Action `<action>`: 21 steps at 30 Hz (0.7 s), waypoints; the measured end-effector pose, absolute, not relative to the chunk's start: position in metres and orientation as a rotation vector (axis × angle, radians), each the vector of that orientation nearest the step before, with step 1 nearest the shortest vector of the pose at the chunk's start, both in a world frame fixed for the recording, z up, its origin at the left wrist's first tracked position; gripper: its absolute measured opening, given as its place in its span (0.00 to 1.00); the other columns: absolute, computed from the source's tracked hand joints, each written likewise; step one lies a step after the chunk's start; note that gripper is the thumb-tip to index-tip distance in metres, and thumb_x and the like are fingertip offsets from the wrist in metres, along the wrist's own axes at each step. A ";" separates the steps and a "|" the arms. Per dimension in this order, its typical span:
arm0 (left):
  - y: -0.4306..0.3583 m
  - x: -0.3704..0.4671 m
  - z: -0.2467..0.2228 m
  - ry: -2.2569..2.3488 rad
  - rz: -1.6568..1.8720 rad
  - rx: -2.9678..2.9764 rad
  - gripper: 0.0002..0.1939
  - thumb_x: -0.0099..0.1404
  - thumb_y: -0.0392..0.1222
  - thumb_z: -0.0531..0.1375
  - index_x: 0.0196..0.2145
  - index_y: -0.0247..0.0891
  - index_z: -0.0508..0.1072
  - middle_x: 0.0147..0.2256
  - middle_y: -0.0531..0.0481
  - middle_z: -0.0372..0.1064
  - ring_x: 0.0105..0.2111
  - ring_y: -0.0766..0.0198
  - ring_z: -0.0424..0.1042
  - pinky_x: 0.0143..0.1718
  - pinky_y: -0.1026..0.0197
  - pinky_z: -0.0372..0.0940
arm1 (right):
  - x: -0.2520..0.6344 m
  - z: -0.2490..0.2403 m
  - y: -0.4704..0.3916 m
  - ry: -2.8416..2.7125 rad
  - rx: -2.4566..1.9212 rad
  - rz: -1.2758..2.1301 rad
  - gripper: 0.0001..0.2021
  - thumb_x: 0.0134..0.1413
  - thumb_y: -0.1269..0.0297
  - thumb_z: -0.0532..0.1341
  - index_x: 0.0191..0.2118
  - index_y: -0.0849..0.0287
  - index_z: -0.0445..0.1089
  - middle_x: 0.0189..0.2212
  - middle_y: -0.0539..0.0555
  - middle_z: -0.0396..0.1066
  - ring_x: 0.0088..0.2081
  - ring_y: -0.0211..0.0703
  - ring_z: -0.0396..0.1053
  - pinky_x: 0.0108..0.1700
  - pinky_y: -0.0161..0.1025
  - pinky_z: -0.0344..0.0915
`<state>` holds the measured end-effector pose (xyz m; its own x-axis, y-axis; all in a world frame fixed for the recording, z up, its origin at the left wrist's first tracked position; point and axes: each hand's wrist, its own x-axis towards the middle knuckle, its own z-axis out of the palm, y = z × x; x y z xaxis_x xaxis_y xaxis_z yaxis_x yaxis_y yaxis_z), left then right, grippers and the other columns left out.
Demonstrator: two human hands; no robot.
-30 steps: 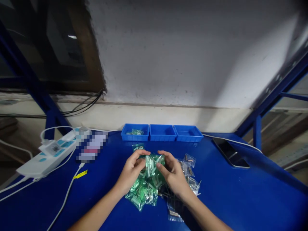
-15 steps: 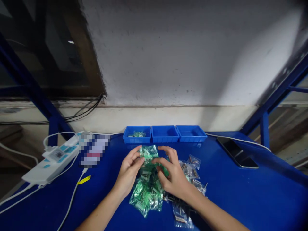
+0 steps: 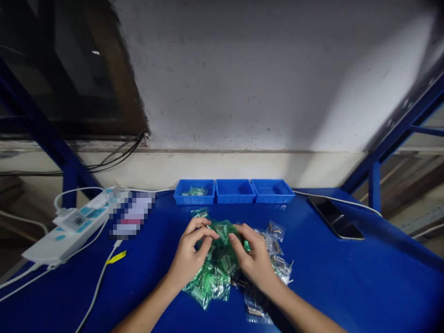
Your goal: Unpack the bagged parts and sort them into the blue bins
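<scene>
No writing could be read; the label on the white power strip (image 3: 65,226) was too small, and the item beside it was blurred out. The left hand (image 3: 189,259) and right hand (image 3: 255,259) rested on the heap of small green plastic bags (image 3: 215,273) at the middle of the blue table (image 3: 364,286), fingers curled and pinching one green bag (image 3: 222,230) between them. Half a second earlier that bag was held higher, nearer the three blue plastic trays (image 3: 234,191); it had since come down onto the heap. Clear bags (image 3: 277,249) lay just right.
</scene>
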<state>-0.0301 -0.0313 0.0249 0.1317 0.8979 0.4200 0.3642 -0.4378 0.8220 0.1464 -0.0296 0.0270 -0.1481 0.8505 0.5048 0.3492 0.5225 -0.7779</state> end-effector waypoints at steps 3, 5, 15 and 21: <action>-0.033 -0.029 0.029 1.151 1.147 1.590 0.15 0.66 0.49 0.52 0.34 0.36 0.72 0.32 0.48 0.66 0.32 0.62 0.66 0.34 0.62 0.61 | 0.148 0.026 -0.032 -1.790 -0.908 0.486 0.09 0.58 0.71 0.55 0.42 0.58 0.69 0.32 0.53 0.67 0.34 0.40 0.65 0.35 0.36 0.62; -0.034 -0.028 0.031 1.123 1.109 1.388 0.22 0.67 0.55 0.47 0.30 0.34 0.69 0.26 0.49 0.64 0.26 0.65 0.64 0.29 0.63 0.59 | 0.148 0.023 -0.033 -1.848 -0.838 0.435 0.12 0.57 0.74 0.53 0.44 0.57 0.69 0.34 0.55 0.66 0.36 0.41 0.66 0.37 0.37 0.64; -0.031 -0.028 0.022 1.233 1.379 1.652 0.04 0.62 0.40 0.57 0.36 0.39 0.68 0.32 0.51 0.65 0.33 0.64 0.69 0.33 0.63 0.63 | 0.148 0.031 -0.035 -1.797 -1.043 0.609 0.10 0.52 0.69 0.56 0.40 0.58 0.71 0.44 0.58 0.60 0.49 0.50 0.60 0.50 0.47 0.61; -0.040 -0.024 0.024 1.206 1.418 2.204 0.09 0.60 0.28 0.53 0.32 0.39 0.71 0.40 0.48 0.60 0.37 0.65 0.67 0.38 0.62 0.63 | 0.149 0.037 -0.033 -1.584 -1.115 1.055 0.15 0.58 0.54 0.54 0.31 0.60 0.68 0.23 0.49 0.62 0.26 0.36 0.60 0.28 0.33 0.58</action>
<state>-0.0243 -0.0399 0.0236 0.1811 0.7533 0.6323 0.5033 -0.6233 0.5985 0.1493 -0.0332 0.0373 -0.1862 0.9634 0.1929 0.1937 0.2285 -0.9541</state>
